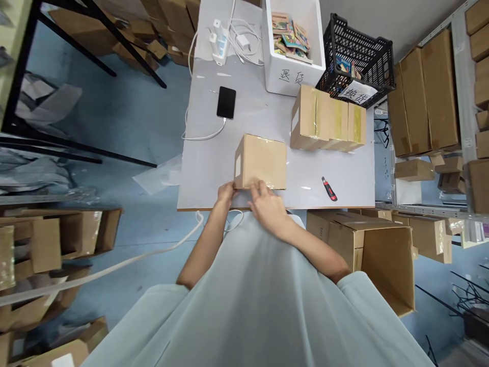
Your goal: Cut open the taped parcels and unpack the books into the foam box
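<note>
Near the front edge of the grey-white table [206,168] sits a closed cardboard carton [264,160], with clear tape along its edges and a pale label on its left side. At the carton's near left corner, the left hand [226,192] touches its base; whether those fingers pinch it, I cannot tell. On the carton's near edge lies the right hand [267,208], fingers slightly spread. Right of the carton, just beyond it, stands a row of taped boxes [328,122]; also to its right, nearer the front edge, lies a red-and-black cutter [329,189]. Beyond the carton, to the left, a dark-screened phone [226,102] is plugged into a white cable [208,137]. Farther beyond the carton stand a white bin [288,79] of colourful booklets [292,40] and, right of that, a black crate [387,66]. Well left of the carton, more cardboard boxes [46,244] rest.
</note>
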Tool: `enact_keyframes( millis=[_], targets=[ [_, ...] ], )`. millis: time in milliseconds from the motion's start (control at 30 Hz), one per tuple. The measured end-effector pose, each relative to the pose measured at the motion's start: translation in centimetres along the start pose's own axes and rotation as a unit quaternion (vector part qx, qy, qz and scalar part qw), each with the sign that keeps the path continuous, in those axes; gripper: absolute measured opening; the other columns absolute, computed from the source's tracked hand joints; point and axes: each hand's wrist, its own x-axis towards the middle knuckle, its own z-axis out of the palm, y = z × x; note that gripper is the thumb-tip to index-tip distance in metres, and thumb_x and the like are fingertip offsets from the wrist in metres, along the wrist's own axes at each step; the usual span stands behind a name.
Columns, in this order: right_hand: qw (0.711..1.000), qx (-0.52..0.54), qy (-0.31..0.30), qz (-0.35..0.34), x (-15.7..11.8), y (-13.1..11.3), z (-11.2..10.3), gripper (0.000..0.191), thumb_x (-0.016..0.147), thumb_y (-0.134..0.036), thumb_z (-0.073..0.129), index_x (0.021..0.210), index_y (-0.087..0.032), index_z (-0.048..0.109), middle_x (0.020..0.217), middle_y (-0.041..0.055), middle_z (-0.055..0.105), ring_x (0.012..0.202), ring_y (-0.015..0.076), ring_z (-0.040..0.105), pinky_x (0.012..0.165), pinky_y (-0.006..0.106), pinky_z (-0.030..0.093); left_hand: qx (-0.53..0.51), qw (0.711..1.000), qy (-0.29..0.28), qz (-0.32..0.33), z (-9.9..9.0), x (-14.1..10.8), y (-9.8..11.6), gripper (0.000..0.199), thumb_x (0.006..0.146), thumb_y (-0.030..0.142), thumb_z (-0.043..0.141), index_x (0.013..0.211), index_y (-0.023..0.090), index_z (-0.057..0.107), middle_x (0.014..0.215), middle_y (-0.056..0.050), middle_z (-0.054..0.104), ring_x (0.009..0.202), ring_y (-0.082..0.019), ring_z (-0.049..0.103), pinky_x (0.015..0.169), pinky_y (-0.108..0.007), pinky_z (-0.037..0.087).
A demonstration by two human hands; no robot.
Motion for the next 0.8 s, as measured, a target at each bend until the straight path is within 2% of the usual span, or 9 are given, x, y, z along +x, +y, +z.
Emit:
enact_keyframes(
  millis=[100, 233, 300, 367, 400, 467, 567, 667, 800],
  targets=[
    [0.994, 0.047, 0.05, 0.081, -1.9, 5.6, 1.1, 0.062, 0.119, -0.04, 0.057, 0.177, -0.019, 0.049, 0.166, 0.025, 0.063, 0.127, 0.0356, 0.079, 0.095, 0.045, 0.074, 0.019, 1.0, -0.014, 0.006, 0.5, -0.2, -0.6, 0.016, 0.098, 0.032, 0.071, 0.107, 0.019, 0.073, 0.104, -0.009, 0.082, 0.102, -0.022, 0.079, 0.09, -0.033, 0.068],
    [0.96, 0.14, 0.136, 0.201, -3.8, 15.3, 4.6, 0.063, 0.113, -0.045, 0.064, 0.17, -0.021, 0.057, 0.165, 0.0234, 0.063, 0.125, 0.0379, 0.08, 0.108, 0.051, 0.068, 0.033, 0.993, -0.102, 0.037, 2.5, -1.9, -1.8, 0.03, 0.107, 0.045, 0.066, 0.119, 0.021, 0.078, 0.122, -0.013, 0.084, 0.118, -0.026, 0.081, 0.104, -0.041, 0.069],
    [0.928, 0.241, 0.174, 0.226, -4.2, 19.4, 7.0, 0.058, 0.107, -0.044, 0.069, 0.159, -0.019, 0.065, 0.163, 0.0222, 0.067, 0.139, 0.0377, 0.074, 0.12, 0.054, 0.062, 0.054, 0.986, -0.144, 0.067, 3.7, -2.9, -2.1, 0.04, 0.106, 0.054, 0.069, 0.124, 0.021, 0.08, 0.127, -0.015, 0.085, 0.126, -0.03, 0.08, 0.111, -0.047, 0.067],
    [0.864, 0.38, 0.183, 0.275, -4.2, 22.0, 9.4, 0.053, 0.099, -0.046, 0.073, 0.143, -0.017, 0.071, 0.146, 0.0219, 0.076, 0.139, 0.0367, 0.073, 0.119, 0.055, 0.063, 0.08, 0.977, -0.172, 0.1, 4.7, -3.7, -2.3, 0.047, 0.102, 0.059, 0.074, 0.128, 0.021, 0.082, 0.133, -0.016, 0.084, 0.134, -0.033, 0.077, 0.119, -0.051, 0.063],
    [0.833, 0.433, 0.178, 0.295, -4.1, 22.7, 10.6, 0.052, 0.096, -0.049, 0.075, 0.137, -0.017, 0.073, 0.137, 0.0208, 0.079, 0.135, 0.0367, 0.075, 0.113, 0.056, 0.066, 0.092, 0.972, -0.181, 0.115, 5.1, -3.9, -2.3, 0.049, 0.101, 0.059, 0.077, 0.13, 0.021, 0.082, 0.136, -0.016, 0.083, 0.137, -0.034, 0.075, 0.122, -0.052, 0.061],
    [0.798, 0.483, 0.176, 0.314, -3.8, 23.1, 12.4, 0.052, 0.092, -0.055, 0.076, 0.13, -0.019, 0.074, 0.127, 0.017, 0.082, 0.128, 0.0356, 0.078, 0.104, 0.056, 0.07, 0.11, 0.967, -0.188, 0.134, 5.5, -4.3, -2.4, 0.051, 0.097, 0.059, 0.082, 0.131, 0.021, 0.083, 0.14, -0.017, 0.082, 0.14, -0.036, 0.073, 0.127, -0.055, 0.056],
    [0.79, 0.491, 0.201, 0.307, -3.8, 23.0, 13.7, 0.056, 0.088, -0.062, 0.077, 0.127, -0.021, 0.076, 0.128, 0.0157, 0.085, 0.132, 0.0345, 0.077, 0.115, 0.056, 0.065, 0.139, 0.962, -0.176, 0.156, 5.6, -4.7, -2.4, 0.055, 0.092, 0.057, 0.087, 0.134, 0.02, 0.083, 0.146, -0.018, 0.079, 0.14, -0.038, 0.074, 0.13, -0.058, 0.054],
    [0.784, 0.499, 0.234, 0.286, -4.6, 23.5, 12.8, 0.07, 0.086, -0.07, 0.08, 0.133, -0.017, 0.078, 0.146, 0.0211, 0.082, 0.146, 0.037, 0.072, 0.132, 0.057, 0.053, 0.132, 0.958, -0.151, 0.206, 5.2, -5.4, -2.1, 0.057, 0.093, 0.055, 0.088, 0.137, 0.02, 0.081, 0.15, -0.019, 0.076, 0.142, -0.037, 0.074, 0.129, -0.057, 0.057],
    [0.786, 0.501, 0.268, 0.243, -6.1, 25.1, 9.2, 0.09, 0.087, -0.079, 0.081, 0.15, -0.016, 0.077, 0.164, 0.0211, 0.073, 0.158, 0.0388, 0.065, 0.138, 0.058, 0.047, 0.083, 0.94, -0.162, 0.289, 5.0, -6.7, -0.7, 0.059, 0.093, 0.053, 0.09, 0.142, 0.022, 0.08, 0.152, -0.015, 0.074, 0.146, -0.034, 0.072, 0.129, -0.052, 0.059]
  ],
)
